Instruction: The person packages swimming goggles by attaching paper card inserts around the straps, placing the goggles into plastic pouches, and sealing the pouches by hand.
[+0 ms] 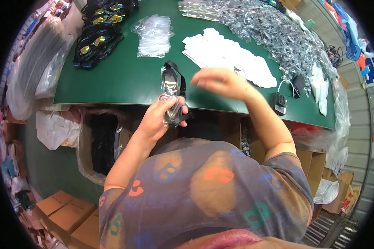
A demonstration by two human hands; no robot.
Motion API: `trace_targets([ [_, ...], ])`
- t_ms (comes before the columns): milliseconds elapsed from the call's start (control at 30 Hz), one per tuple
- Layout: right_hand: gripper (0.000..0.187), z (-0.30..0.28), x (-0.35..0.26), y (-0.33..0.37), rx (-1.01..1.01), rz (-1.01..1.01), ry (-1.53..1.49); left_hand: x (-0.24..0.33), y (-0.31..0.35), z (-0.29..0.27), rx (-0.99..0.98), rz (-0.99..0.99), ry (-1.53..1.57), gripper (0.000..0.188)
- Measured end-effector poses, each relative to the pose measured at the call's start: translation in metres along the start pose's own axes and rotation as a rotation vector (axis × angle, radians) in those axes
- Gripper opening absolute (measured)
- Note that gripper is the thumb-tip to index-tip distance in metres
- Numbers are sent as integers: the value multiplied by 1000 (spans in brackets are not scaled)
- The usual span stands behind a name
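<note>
My left hand [158, 117] is closed around a pair of swimming goggles [170, 81] with a black strap, at the table's near edge. A clear plastic piece seems to lie over the lenses, and its exact shape is hard to make out. The goggles stand lengthwise, the strap looping out on their right side. Just right of them, my right hand [222, 84] hovers over the table with its fingers stretched loosely leftward, touching nothing. Beyond it lies a fanned pile of white paper slips [224, 50].
On the green table [112, 85] lie flat clear plastic bags [154, 39], black goggles with yellow mirrored lenses [96, 43] and a big heap of clear plastic pieces [262, 31]. A small black device [279, 103] sits at the right front edge. Cardboard boxes [70, 213] stand at lower left.
</note>
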State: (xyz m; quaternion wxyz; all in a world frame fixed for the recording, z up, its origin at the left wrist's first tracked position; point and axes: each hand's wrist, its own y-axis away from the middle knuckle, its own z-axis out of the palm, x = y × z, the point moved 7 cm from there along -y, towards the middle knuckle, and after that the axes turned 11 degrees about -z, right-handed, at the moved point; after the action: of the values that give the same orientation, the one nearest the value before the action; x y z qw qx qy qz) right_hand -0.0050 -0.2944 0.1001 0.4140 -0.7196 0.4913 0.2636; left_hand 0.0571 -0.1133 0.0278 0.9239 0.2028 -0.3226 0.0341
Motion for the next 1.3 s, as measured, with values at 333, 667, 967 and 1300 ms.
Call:
trace_targets([
  [333, 46, -121, 136, 6, 165, 614, 997, -12, -3, -4, 31, -56, -161, 69],
  [667, 42, -151, 163, 25, 350, 630, 638, -2, -5, -13, -27, 59, -31, 46],
  [967, 43, -166, 165, 49, 436, 627, 665, -4, -1, -6, 8, 36, -57, 46],
  [1300, 39, -172, 156, 43, 623, 598, 311, 13, 0, -12, 33, 144, -152, 60],
])
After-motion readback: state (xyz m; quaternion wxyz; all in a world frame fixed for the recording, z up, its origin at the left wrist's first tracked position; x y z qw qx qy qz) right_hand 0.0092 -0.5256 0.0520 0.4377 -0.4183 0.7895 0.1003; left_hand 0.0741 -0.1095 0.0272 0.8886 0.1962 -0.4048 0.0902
